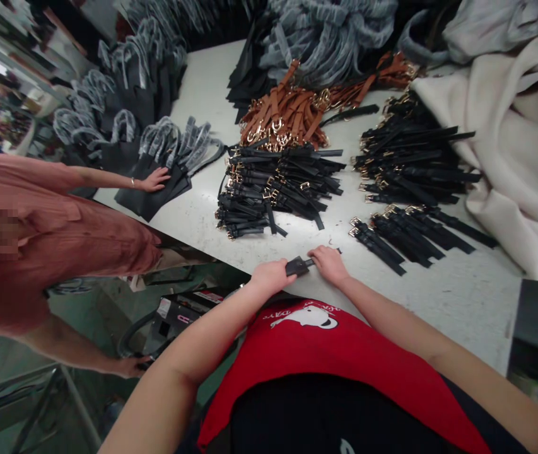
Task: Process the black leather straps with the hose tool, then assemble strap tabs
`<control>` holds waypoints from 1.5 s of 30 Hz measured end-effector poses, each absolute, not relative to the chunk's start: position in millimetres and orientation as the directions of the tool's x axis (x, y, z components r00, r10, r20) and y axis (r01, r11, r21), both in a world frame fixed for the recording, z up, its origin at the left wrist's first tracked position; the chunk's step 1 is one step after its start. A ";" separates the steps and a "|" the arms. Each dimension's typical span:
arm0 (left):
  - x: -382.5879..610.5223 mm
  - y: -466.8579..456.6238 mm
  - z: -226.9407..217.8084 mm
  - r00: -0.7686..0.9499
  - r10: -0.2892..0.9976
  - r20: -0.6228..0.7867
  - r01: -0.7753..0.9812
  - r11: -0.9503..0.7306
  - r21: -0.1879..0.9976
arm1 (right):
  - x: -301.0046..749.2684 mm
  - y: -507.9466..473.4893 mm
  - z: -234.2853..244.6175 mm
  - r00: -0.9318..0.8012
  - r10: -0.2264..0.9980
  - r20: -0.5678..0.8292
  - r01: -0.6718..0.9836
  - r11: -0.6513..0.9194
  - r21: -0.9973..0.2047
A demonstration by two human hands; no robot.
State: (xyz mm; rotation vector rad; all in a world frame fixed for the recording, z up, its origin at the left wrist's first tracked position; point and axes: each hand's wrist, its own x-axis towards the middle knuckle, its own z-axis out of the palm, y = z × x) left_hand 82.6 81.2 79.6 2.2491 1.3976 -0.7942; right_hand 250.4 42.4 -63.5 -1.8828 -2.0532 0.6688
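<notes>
My left hand (271,275) and my right hand (329,263) meet at the near edge of a white table (467,290). Between them they grip a small black strap piece (298,265), each hand closed on one end. Just right of my hands lies a row of black straps with gold buckles (405,233). A larger heap of black buckled straps (273,186) sits straight ahead, and another black pile (410,161) lies to the right behind it.
Brown straps with gold hardware (287,113) are heaped further back. Black bags with wrapped handles (164,157) cover the left side, where another person in a rust top rests a hand (154,181). Cream fabric (509,126) drapes the right side.
</notes>
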 end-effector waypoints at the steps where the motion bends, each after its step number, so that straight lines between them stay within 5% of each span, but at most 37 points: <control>1: 82.2 81.0 80.1 0.344 0.689 -0.637 0.898 -0.439 0.010 | 250.3 42.9 -63.4 -0.113 0.988 -0.104 0.861 0.046 -0.507; 9: 80.3 85.0 80.2 0.317 0.715 -0.623 0.923 -0.383 0.029 | 253.1 38.6 -59.6 -0.143 0.982 -0.126 0.862 0.061 -0.504; 17: 29.9 51.0 103.0 0.216 0.754 -0.620 0.951 -0.306 -0.040 | 244.9 19.5 -50.9 -0.410 0.911 -0.047 0.819 0.345 -0.458; 45: 78.4 48.6 92.6 0.336 0.711 -0.618 0.900 -0.435 -0.011 | 243.1 12.0 -68.4 -0.312 0.950 0.029 0.784 0.274 -0.557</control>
